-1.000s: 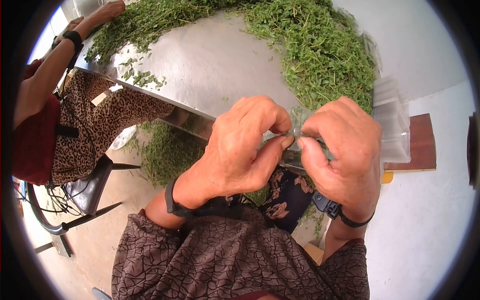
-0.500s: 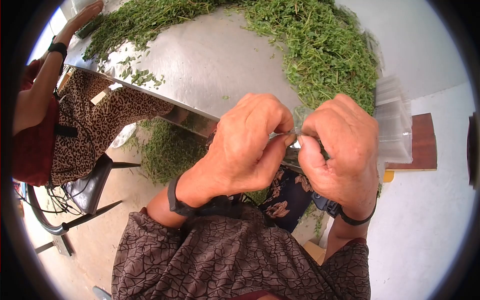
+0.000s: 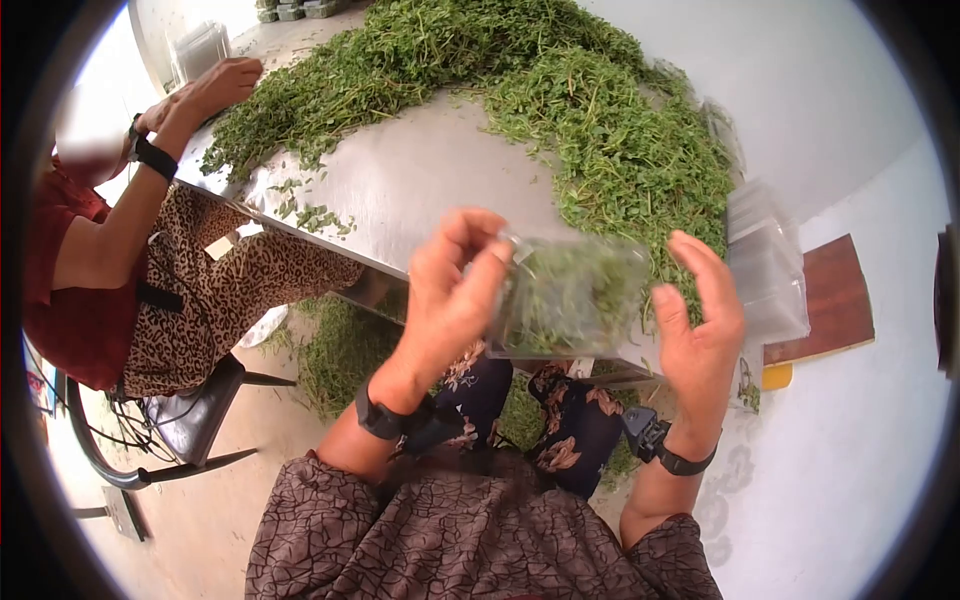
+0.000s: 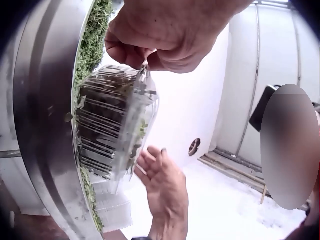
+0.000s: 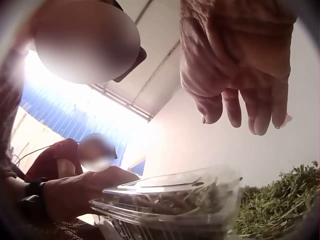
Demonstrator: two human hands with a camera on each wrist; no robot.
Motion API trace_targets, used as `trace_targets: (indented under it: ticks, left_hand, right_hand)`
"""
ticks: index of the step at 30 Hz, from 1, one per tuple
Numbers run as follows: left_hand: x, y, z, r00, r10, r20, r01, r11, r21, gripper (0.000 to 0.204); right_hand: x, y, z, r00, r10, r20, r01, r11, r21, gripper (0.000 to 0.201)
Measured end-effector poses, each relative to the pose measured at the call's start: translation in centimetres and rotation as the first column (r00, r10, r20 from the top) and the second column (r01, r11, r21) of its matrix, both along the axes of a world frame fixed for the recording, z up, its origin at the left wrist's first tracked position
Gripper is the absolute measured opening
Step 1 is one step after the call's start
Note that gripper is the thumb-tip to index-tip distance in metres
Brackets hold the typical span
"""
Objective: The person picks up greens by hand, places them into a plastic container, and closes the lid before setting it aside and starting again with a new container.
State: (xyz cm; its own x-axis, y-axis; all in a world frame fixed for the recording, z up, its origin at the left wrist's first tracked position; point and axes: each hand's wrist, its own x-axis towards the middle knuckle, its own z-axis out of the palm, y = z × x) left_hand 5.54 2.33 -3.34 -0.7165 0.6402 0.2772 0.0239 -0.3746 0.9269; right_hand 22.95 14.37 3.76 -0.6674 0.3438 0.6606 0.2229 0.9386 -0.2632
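A clear plastic box (image 3: pixel 575 295) filled with green sprigs hangs tilted above the table's near edge, its lid closed over the greens as the right wrist view shows. My left hand (image 3: pixel 450 290) pinches one edge of the box (image 4: pixel 112 125) between thumb and fingers. To the right of the box, my right hand (image 3: pixel 700 320) is held apart from it, thumb and fingers spread and holding nothing. In the right wrist view my right hand (image 5: pixel 237 65) hangs above the box (image 5: pixel 170 200) with its fingers extended.
Piled greens (image 3: pixel 640 150) curve across the back and right of the metal table (image 3: pixel 420 160). Stacked clear boxes (image 3: pixel 765 260) stand at the right, beside a brown board (image 3: pixel 830 300). Another person (image 3: pixel 110 240) sits at the left, arms over the table. More greens (image 3: pixel 345 350) lie below.
My hands have moved apart; the right one has let go and opened. The box, mostly hidden before, is lifted into view in my left hand. The head view has shifted.
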Motion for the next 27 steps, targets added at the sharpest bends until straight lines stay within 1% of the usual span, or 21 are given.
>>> trace_targets:
  ticks: [2,3,4,5,6,7,8,9,10,11,12,14,16,18,20,21,22,23,24,26,27]
  left_hand:
    - [-1.5,0.3,-1.2,0.994,0.079,0.069,-0.082,0.996,0.04,0.012]
    - [-2.0,0.2,-1.3,0.985,0.123,0.119,-0.126,0.992,0.019,0.012]
    - [-2.6,0.1,-1.7,0.973,0.114,0.202,-0.115,0.993,-0.009,0.012]
    - [-3.2,0.1,-2.4,0.961,0.119,0.249,-0.129,0.991,0.024,0.013]
    - [-3.6,0.1,-2.9,0.948,0.122,0.294,-0.145,0.988,0.059,0.014]
    - [-3.6,0.0,-2.9,0.952,0.121,0.283,-0.143,0.988,0.058,0.014]
    - [-3.5,-0.1,-2.8,0.95,0.162,0.268,-0.186,0.98,0.064,0.015]
    - [-3.4,-0.3,-2.7,0.945,0.205,0.255,-0.23,0.971,0.071,0.016]
    - [-3.5,-0.5,-2.8,0.947,0.208,0.244,-0.232,0.97,0.071,0.016]
    - [-3.6,-0.6,-3.0,0.947,0.213,0.239,-0.229,0.973,0.039,0.018]
    - [-3.7,-0.6,-3.0,0.948,0.217,0.234,-0.225,0.974,0.006,0.02]
    - [-3.6,-0.7,-2.8,0.947,0.221,0.233,-0.231,0.973,0.015,0.024]
    - [-3.8,-0.8,-2.7,0.951,0.2,0.235,-0.2,0.98,-0.023,0.028]
    - [-3.9,-0.8,-3.0,0.956,0.204,0.209,-0.204,0.979,-0.02,0.031]
    - [-3.7,-0.6,-3.2,0.961,0.202,0.187,-0.202,0.979,-0.016,0.034]
    - [-3.5,-0.6,-3.3,0.963,0.211,0.166,-0.211,0.977,-0.02,0.038]
    - [-3.4,-0.7,-3.4,0.964,0.221,0.146,-0.22,0.975,-0.023,0.042]
    - [-3.7,-0.8,-4.0,0.975,0.194,0.105,-0.193,0.981,-0.026,0.053]
    - [-3.2,-1.0,-3.6,0.977,0.191,0.095,-0.189,0.982,-0.024,0.053]
    - [-1.8,-1.5,-2.6,0.968,0.244,-0.051,-0.249,0.96,-0.125,0.062]
    - [-0.8,-1.9,-1.4,0.961,0.239,-0.141,-0.261,0.951,-0.165,0.073]
  right_hand:
    - [1.4,0.5,-1.7,0.969,-0.208,-0.132,0.194,0.975,-0.112,0.031]
    - [2.0,0.5,-2.4,0.962,-0.232,-0.144,0.196,0.955,-0.224,0.03]
    - [2.4,0.3,-3.3,0.96,-0.238,-0.15,0.199,0.952,-0.232,0.03]
    - [2.7,0.0,-4.2,0.962,-0.241,-0.128,0.172,0.899,-0.403,0.03]
    - [3.0,-0.1,-5.1,0.965,-0.237,-0.108,0.138,0.817,-0.56,0.031]
    - [3.2,-0.1,-6.2,0.971,-0.222,-0.094,0.14,0.837,-0.528,0.032]
    - [3.3,-0.4,-6.8,0.97,-0.221,-0.104,0.134,0.836,-0.531,0.032]
    - [3.3,-0.8,-7.4,0.974,-0.208,-0.092,0.119,0.811,-0.572,0.031]
    - [3.3,-1.1,-7.8,0.978,-0.194,-0.083,0.104,0.785,-0.611,0.031]
    - [3.2,-1.2,-8.3,0.978,-0.184,-0.102,0.094,0.817,-0.568,0.029]
    - [3.2,-1.2,-8.5,0.976,-0.185,-0.115,0.087,0.816,-0.571,0.029]
    - [3.3,-1.3,-8.8,0.974,-0.164,-0.154,0.055,0.837,-0.544,0.027]
    - [3.0,-1.1,-9.0,0.971,-0.164,-0.175,0.043,0.835,-0.548,0.024]
    - [2.8,-0.6,-9.6,0.966,-0.17,-0.197,0.034,0.834,-0.55,0.022]
    - [2.7,0.3,-10.6,0.953,-0.182,-0.242,0.032,0.855,-0.518,0.017]
    - [2.8,0.3,-10.7,0.95,-0.188,-0.25,0.031,0.853,-0.521,0.017]
    - [2.8,0.4,-10.8,0.937,-0.179,-0.299,-0.029,0.815,-0.579,0.016]
    - [2.8,0.5,-10.8,0.921,-0.172,-0.348,-0.093,0.772,-0.628,0.015]
    - [2.8,0.5,-10.8,0.917,-0.176,-0.357,-0.097,0.773,-0.628,0.015]
    - [2.9,0.5,-10.8,0.924,-0.183,-0.337,-0.093,0.746,-0.66,0.014]
    - [2.8,0.5,-10.8,0.919,-0.191,-0.346,-0.092,0.747,-0.659,0.014]
